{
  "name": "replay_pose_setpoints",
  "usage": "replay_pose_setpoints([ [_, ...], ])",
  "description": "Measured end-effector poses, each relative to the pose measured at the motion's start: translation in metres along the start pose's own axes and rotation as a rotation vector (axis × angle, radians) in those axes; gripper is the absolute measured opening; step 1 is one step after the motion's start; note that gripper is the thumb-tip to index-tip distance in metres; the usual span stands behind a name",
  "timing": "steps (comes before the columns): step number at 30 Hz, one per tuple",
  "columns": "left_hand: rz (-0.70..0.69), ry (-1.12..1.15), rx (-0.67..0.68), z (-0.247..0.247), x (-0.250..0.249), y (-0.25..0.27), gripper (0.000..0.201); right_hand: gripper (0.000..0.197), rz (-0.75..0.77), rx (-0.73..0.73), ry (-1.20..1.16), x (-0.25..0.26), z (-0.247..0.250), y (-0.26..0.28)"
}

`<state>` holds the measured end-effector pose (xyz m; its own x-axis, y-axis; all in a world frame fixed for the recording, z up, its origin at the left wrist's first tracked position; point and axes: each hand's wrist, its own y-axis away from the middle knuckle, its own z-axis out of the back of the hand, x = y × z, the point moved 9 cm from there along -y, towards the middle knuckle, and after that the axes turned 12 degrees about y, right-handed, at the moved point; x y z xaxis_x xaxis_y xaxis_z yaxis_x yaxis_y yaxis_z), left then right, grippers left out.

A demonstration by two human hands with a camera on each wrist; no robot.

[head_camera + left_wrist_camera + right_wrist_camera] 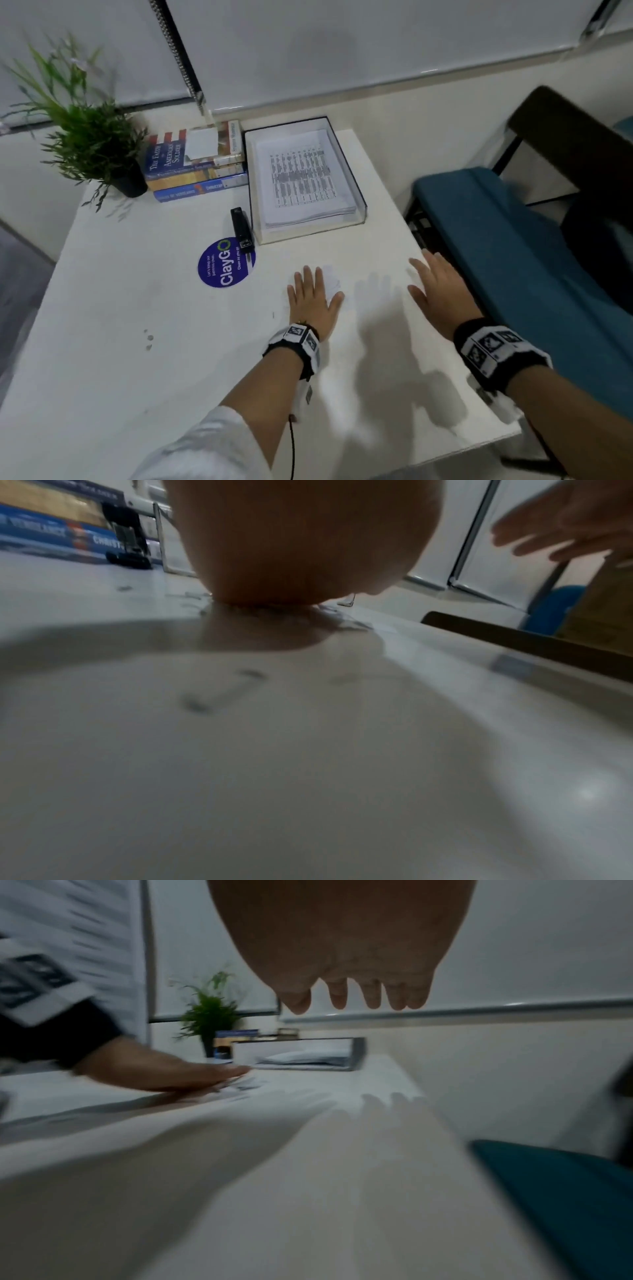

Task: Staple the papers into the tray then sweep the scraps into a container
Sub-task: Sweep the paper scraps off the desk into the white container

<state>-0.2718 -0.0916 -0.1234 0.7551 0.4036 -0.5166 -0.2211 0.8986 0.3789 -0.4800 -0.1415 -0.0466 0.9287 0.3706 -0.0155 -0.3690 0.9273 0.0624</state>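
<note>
A clear tray point(308, 233) at the back of the white table holds a stack of printed papers point(301, 178). A black stapler point(241, 228) lies just left of it. My left hand point(313, 291) lies flat on the table with fingers spread, pressing on pale paper scraps point(331, 278) beside its fingers. In the left wrist view the palm point(301, 542) touches the surface, with scraps point(346, 622) at its edge and a loose staple point(222, 691) nearer. My right hand point(433, 284) hovers open and empty over the table's right edge; its fingers point(373, 996) are straight.
A potted plant point(99, 144) and a stack of books point(195, 164) stand at the back left. A round blue sticker point(224, 263) is stuck beside the stapler. A teal chair point(513, 253) sits close against the table's right edge.
</note>
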Motion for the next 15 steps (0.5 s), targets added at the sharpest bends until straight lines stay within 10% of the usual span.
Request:
replay_pose_setpoints([
  [6, 0.383, 0.068, -0.259, 0.004, 0.05, 0.043, 0.072, 0.047, -0.329, 0.049, -0.104, -0.145, -0.029, 0.013],
  [15, 0.096, -0.144, -0.21, -0.024, -0.022, -0.005, 0.069, 0.05, -0.488, 0.63, -0.191, -0.193, -0.204, 0.053],
])
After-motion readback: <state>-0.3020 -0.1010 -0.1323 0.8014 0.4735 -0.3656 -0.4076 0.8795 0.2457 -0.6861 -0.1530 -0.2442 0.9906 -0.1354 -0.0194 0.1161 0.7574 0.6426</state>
